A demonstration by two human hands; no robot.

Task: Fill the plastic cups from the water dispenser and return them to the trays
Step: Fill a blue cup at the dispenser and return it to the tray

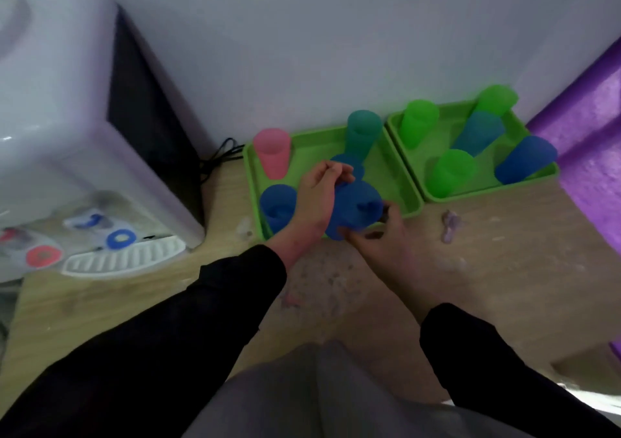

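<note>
Two green trays stand against the wall, the left tray [250, 172] and the right tray [398, 132]. Over the left tray's front edge a tilted blue cup [356, 206] is held between both hands. My right hand [383, 246] grips its lower end from the front. My left hand [317, 199] lies along its left side with fingers curled at its upper edge; the blur hides the exact grip. In the left tray stand a pink cup [272, 152], a teal cup [363, 132] and a blue cup [277, 204]. The white water dispenser [67, 108] is at the left.
The right tray holds several green and blue cups, such as a green cup [450, 170]. The dispenser has a blue tap [121, 238], a red tap [43, 255] and a drip tray [124, 259]. A black cable [218, 155] runs behind it. A purple surface [588, 128] borders the right.
</note>
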